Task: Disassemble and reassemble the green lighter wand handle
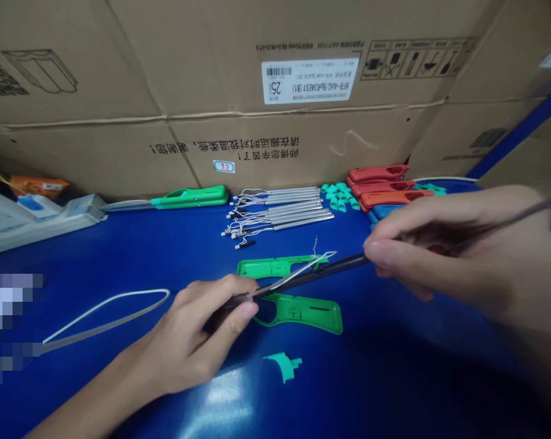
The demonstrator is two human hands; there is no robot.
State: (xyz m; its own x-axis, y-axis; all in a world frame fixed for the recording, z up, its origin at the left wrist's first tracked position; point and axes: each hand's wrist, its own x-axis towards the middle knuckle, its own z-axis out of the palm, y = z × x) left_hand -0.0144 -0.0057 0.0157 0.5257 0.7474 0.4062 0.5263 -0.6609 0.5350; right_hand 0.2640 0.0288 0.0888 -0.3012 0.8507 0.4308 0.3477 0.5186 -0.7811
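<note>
My left hand (206,323) pinches a thin dark metal tube (262,291) between thumb and fingers. A white wire (298,272) rises from the tube and loops back near its far end. In my right hand (421,238) is a slender black rod-shaped tool (343,263). It points left toward the tube; whether the two touch, I cannot tell. Beneath them lie two green lighter shell halves, an upper half (261,268) partly covered by the wire and a lower half (316,312) with its inside facing up. Closer to me is a small turquoise trigger piece (285,367).
Several silver tubes with wires (298,210) lie at the back, beside turquoise pieces (339,196) and stacked red shells (378,183). A green lighter (193,196) and a white power strip (50,216) are at left. A cardboard box (211,73) stands behind the blue table (394,378).
</note>
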